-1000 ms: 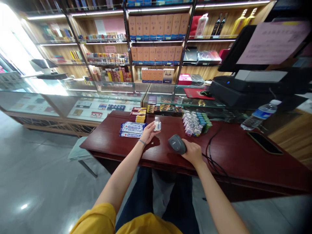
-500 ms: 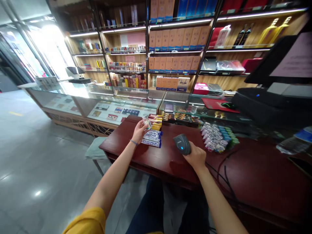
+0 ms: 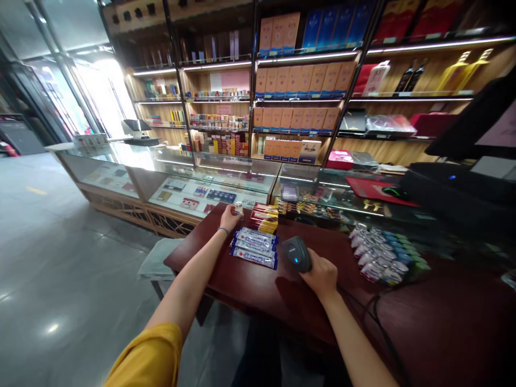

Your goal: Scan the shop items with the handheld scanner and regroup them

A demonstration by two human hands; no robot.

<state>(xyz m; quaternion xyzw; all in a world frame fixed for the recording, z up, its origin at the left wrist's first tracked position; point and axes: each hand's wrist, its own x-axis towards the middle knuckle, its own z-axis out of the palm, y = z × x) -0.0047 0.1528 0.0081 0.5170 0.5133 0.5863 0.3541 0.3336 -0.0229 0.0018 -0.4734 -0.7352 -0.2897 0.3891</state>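
Bottle (image 3: pixel 238 206), count 1: upright, long axis near vertical, cap up. Position: far left part of the table (image 3: pixel 245 280), just left of the gold packs (image 3: pixel 264 217). Lower body partly behind fingers; cannot tell whether the base touches the wood.

Left hand (image 3: pixel 230 217), 1: fingers pinching the bottle at its side, thumb and fingertips close together. Wristband (image 3: pixel 223 230), 1.

Sticks (image 3: pixel 253 247), blue and silver: at least 3 seen, overlapping, long axes running left to right, nearer the person than the gold packs. Gold packs overlap; count not legible.

Scanner (image 3: pixel 297 255), 1: head aimed left and away from the person, handle slanting back to the right. Right hand (image 3: pixel 322 275), 1: closed around the handle. Blue light lit on the scanner.

Bottle cluster (image 3: pixel 379 252) on the right side of the table: clear, blue and green groups, 3 colours, items too crowded to count. Cable (image 3: pixel 381 322) nearer the person. Stool (image 3: pixel 158 259), 1, left of the table.

Change: 1.0 s ago the bottle was right of the sticks, scanner light unlit; 0.5 s ago it was tilted, light lit. View has swung left.
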